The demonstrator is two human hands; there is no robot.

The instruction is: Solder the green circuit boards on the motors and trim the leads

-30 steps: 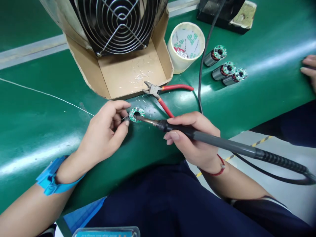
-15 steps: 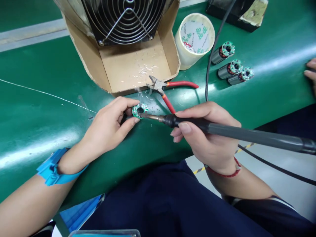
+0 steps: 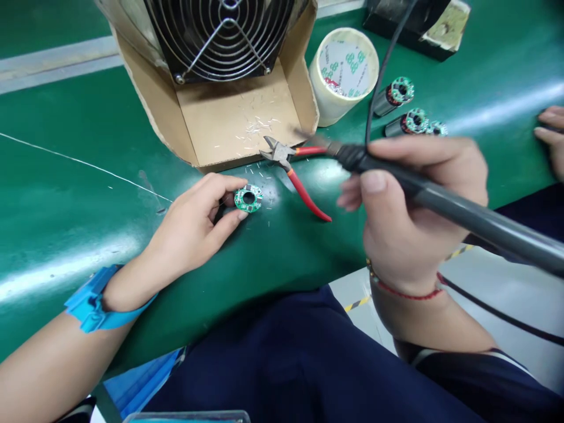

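Beyond the pliers [image 3: 281,154], a carton [image 3: 220,135]; to their near left, your left hand [image 3: 187,232] pinching the circuit board [image 3: 254,207] (right hand [image 3: 405,244] gripping the soldering iron [image 3: 484,226]).

I see a green ring-shaped circuit board [image 3: 242,201] held face-up, just left of mid-frame; my dark soldering iron [image 3: 476,217] slants from the right edge, blurred tip clear of the board.

Tub [image 3: 328,106], perhaps clippings [image 3: 260,174], on green table [image 3: 291,252]
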